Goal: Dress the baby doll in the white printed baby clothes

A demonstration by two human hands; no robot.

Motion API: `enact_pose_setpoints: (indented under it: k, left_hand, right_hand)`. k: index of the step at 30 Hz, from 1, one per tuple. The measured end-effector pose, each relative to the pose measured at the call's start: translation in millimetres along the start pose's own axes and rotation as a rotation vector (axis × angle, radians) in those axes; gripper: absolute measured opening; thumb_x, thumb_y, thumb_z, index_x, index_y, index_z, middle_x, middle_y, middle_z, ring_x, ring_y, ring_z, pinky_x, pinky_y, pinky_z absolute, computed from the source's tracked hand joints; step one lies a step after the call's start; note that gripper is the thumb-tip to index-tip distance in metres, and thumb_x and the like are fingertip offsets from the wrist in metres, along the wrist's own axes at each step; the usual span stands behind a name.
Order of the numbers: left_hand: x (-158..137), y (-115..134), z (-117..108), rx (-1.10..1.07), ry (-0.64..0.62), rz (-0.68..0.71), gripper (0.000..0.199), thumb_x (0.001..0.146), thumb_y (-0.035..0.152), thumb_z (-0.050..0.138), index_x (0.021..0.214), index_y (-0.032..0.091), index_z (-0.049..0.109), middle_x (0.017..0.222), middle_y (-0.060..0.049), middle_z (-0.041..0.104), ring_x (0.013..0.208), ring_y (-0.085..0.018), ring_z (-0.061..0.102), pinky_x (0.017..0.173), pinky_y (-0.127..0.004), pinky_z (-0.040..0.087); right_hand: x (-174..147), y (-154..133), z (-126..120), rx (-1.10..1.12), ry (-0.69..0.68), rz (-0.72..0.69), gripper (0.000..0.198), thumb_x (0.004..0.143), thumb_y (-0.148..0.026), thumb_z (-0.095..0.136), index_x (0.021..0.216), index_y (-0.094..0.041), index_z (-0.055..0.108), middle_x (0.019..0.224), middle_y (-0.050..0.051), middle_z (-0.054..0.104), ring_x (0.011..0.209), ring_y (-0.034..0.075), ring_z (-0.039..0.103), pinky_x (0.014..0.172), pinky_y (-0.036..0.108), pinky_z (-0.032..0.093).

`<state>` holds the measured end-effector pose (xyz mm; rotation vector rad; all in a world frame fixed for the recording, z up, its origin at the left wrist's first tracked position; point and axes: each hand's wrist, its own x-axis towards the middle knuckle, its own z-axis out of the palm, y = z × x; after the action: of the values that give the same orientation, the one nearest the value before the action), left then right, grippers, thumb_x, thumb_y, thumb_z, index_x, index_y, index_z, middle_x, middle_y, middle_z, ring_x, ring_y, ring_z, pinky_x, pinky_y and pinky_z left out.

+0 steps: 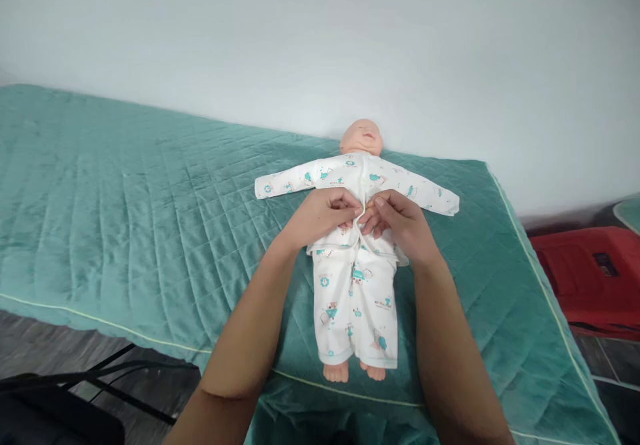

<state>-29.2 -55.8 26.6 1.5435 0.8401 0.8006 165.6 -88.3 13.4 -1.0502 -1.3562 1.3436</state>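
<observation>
A baby doll (361,137) lies on its back with its head toward the wall and its bare feet toward me. It wears a white printed top (336,173) with long sleeves spread out sideways, and matching trousers (356,298). Over the doll's belly, my left hand (330,213) pinches the top's front edge between thumb and fingertips. My right hand (395,217) is closed on the facing edge, almost touching the left. The top's front opening hangs loose below my fingers. Any fastener there is hidden by my fingertips.
A green quilted cover (150,218) with a pale piped edge lies over the bed. Behind it stands a plain white wall (280,45). A red case-like object (585,278) is at the right. At lower left are a black bag-like shape (55,411) and dark metal legs.
</observation>
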Motion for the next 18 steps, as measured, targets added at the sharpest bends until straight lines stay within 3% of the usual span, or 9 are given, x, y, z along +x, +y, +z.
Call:
enact_pose_setpoints:
  k: [9, 18]
  left_hand:
    - [-0.3, -4.3, -2.2, 0.087, -0.010, 0.040, 0.017, 0.080, 0.027, 0.067, 0.091, 0.015, 0.070, 0.073, 0.000, 0.062, 0.064, -0.009, 0.055, 0.058, -0.021, 0.041]
    - [-0.5, -0.8, 4.9, 0.229, 0.065, 0.085, 0.014, 0.073, 0.016, 0.059, 0.081, 0.015, 0.070, 0.068, 0.002, 0.060, 0.061, -0.008, 0.049, 0.056, -0.019, 0.037]
  right_hand:
    - [2.5, 5.0, 0.4, 0.007, 0.010, -0.032, 0.029, 0.094, -0.049, 0.063, 0.089, -0.021, 0.063, 0.078, 0.002, 0.074, 0.062, 0.013, 0.070, 0.051, 0.022, 0.050]
    - [2.8, 4.5, 0.9, -0.022, 0.012, -0.032, 0.030, 0.094, -0.050, 0.062, 0.089, -0.021, 0.063, 0.077, 0.002, 0.073, 0.060, 0.012, 0.069, 0.051, 0.021, 0.049]
